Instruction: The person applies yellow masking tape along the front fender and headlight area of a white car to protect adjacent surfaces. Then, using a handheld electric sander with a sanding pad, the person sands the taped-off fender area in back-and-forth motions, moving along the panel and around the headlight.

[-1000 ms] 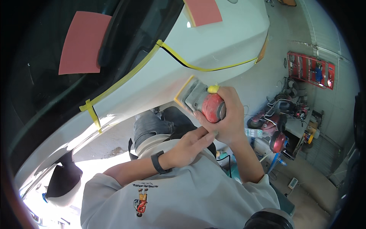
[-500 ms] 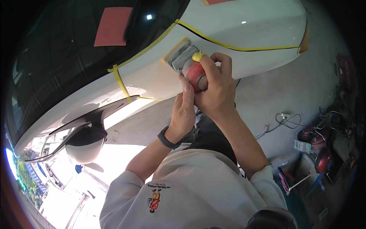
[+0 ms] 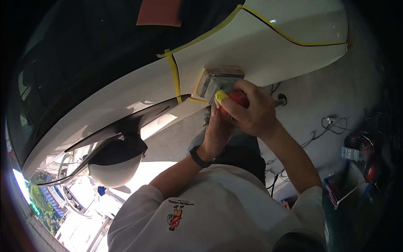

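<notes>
While both arms reach forward from a pale short-sleeved shirt [image 3: 235,206], a red-bodied palm sander [image 3: 238,99] sits against a white car panel [image 3: 231,50], just right of an upright strip of yellow masking tape [image 3: 173,75]. The right hand [image 3: 261,110] wraps the rounded body, its fingers clenched around the red casing and one of them capped in a yellow wrapping [image 3: 220,97]. The left hand [image 3: 218,130], a dark wristband [image 3: 198,157] above it, meets the tool from below; its fingers touch the near side, but how firmly they close cannot be told, since the casing and the other hand cover part of them. The two-handed hold probably serves to keep the rectangular pad level on the curved metal, which it appears to meet flat. More tape follows the border of the dark glass [image 3: 105,46] and the seam at upper right, presumably to shield the edges around the panel. A red sheet [image 3: 159,12] lies on the glass, seemingly parked within reach. At lower left juts a side mirror [image 3: 115,168]; at right, a cable with a white plug [image 3: 330,121] loops across the grey floor [image 3: 302,105].
</notes>
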Available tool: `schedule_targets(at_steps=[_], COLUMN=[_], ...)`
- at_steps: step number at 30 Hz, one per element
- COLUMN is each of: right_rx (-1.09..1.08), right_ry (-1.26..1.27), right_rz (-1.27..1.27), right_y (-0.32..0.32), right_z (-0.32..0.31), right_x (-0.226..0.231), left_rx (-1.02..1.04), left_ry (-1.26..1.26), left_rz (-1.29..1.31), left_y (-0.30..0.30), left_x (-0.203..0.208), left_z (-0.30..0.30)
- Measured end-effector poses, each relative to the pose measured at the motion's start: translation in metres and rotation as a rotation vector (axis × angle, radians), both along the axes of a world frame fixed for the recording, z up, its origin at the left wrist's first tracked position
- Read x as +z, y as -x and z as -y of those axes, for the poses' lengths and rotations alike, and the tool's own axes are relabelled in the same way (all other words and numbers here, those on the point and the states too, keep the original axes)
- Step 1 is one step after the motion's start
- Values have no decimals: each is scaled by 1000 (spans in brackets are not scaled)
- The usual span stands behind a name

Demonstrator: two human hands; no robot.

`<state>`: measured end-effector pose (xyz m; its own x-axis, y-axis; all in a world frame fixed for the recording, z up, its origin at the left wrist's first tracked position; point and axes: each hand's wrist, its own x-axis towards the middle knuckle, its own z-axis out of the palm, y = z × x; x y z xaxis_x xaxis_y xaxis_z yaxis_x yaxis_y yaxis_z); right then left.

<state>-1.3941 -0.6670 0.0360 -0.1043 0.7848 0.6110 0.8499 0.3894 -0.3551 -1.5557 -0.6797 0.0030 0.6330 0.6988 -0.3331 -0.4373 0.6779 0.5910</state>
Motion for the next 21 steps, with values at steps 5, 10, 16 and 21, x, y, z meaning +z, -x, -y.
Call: schedule_targets(at_steps=[5, 10, 16, 21], right_rx=[23, 22, 21, 24], right_ry=[6, -71, -23, -43], right_rz=[128, 135, 128, 103], right_y=[7, 16, 15, 13], right_z=[-8, -15, -18, -22], right_x=[18, 28, 38, 41], left_rx=[74, -28, -65, -48], left_ry=[91, 94, 72, -10], left_rz=[222, 181, 32, 30], left_y=[9, 15, 11, 10], left_x=[11, 21, 41, 45], left_z=[-15, -27, -38, -45])
